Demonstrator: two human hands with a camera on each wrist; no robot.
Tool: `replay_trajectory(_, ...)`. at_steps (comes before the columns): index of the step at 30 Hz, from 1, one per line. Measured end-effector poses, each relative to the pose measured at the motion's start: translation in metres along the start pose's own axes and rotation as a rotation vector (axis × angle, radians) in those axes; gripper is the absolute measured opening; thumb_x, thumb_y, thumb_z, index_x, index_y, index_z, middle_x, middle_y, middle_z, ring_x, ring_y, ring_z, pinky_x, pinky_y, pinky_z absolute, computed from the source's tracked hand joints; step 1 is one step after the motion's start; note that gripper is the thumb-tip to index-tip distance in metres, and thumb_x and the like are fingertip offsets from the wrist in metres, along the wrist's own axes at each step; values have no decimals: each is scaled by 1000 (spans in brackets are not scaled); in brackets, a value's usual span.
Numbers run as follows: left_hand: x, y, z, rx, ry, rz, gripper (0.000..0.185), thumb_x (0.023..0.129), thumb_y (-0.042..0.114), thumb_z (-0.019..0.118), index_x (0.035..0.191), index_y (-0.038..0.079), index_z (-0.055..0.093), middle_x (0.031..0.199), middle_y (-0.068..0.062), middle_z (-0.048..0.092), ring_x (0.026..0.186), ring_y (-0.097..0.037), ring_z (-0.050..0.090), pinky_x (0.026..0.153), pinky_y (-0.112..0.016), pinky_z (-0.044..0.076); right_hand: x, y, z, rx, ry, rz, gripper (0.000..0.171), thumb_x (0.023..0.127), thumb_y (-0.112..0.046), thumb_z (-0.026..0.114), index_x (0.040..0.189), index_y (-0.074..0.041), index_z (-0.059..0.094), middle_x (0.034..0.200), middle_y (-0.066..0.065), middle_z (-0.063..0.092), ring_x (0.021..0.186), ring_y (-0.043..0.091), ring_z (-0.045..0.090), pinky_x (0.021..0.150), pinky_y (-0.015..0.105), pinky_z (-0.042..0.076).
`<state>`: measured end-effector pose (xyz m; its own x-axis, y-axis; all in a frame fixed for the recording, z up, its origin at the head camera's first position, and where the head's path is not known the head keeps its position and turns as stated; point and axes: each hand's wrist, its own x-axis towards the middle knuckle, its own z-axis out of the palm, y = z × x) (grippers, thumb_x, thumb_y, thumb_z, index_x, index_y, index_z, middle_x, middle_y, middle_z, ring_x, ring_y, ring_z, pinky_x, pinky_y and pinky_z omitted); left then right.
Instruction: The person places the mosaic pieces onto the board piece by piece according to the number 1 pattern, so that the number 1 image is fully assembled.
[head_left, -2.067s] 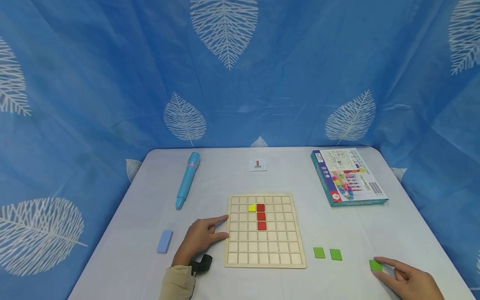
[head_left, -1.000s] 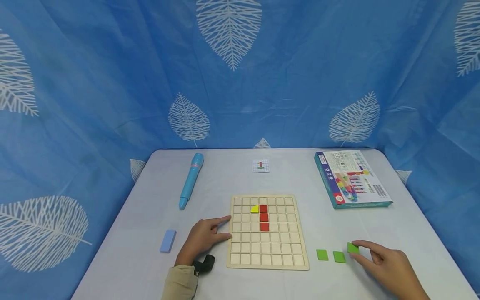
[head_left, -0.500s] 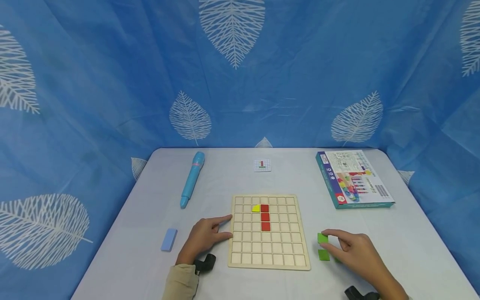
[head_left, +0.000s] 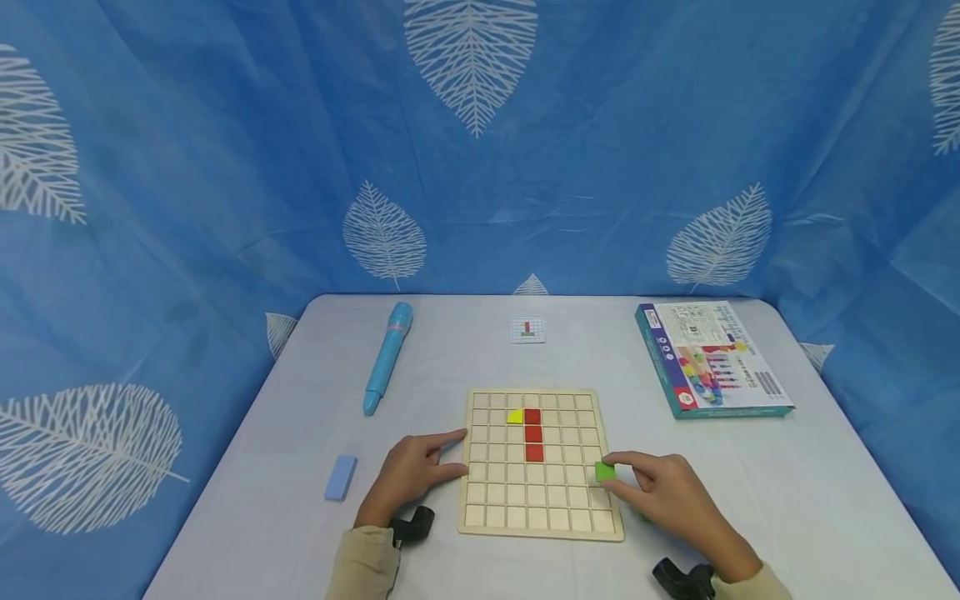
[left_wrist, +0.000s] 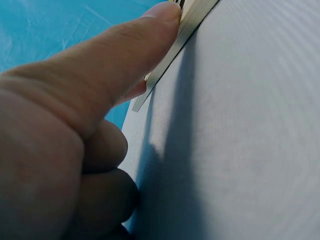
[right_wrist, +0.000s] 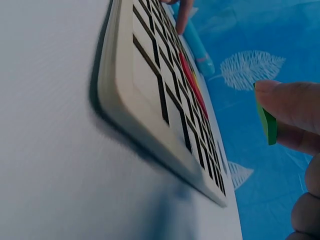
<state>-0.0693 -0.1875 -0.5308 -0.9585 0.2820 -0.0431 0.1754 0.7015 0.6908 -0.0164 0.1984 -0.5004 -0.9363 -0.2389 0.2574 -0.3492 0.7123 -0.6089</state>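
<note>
A wooden grid board lies at the table's middle front. It holds a column of three red tiles with a yellow piece left of the top one. My right hand pinches a green square tile between thumb and forefinger, just above the board's right columns. The right wrist view shows the green tile lifted clear of the board. My left hand rests on the table, its straight forefinger and thumb touching the board's left edge.
A blue pen lies at the back left and a pale blue block at the front left. A small pattern card sits behind the board, a printed box at the back right. Blue leaf-print cloth surrounds the table.
My right hand picked up a green tile near the table's right front and carried it left, past two other green tiles, to the board's right side. The left hand stayed put.
</note>
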Motion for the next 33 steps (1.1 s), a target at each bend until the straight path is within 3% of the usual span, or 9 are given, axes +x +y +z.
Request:
replay_trajectory(16, -2, 2, 1, -3, -7, -12, 60, 82, 47, 83, 136, 27, 69, 55, 10, 39, 50, -6, 30, 50, -24, 28, 27, -19, 42, 115, -91, -57, 24, 85, -36, 85, 105, -23, 80, 52, -23, 30, 47, -5, 24, 45, 20, 26)
replay_trajectory(23, -1, 3, 0, -3, -6, 10, 60, 83, 47, 82, 137, 25, 69, 55, 9, 38, 50, -6, 29, 49, -24, 28, 37, -26, 57, 82, -168, -49, 26, 87, -43, 81, 107, -26, 80, 52, -21, 33, 48, -3, 27, 48, 21, 27)
replay_trajectory(33, 0, 3, -2, 0, -4, 0, 59, 83, 46, 83, 137, 26, 69, 56, 10, 37, 50, -6, 28, 50, -24, 27, 44, -45, 73, 21, -173, -39, 25, 86, -41, 83, 105, -25, 81, 50, -21, 32, 47, -3, 27, 49, 22, 28)
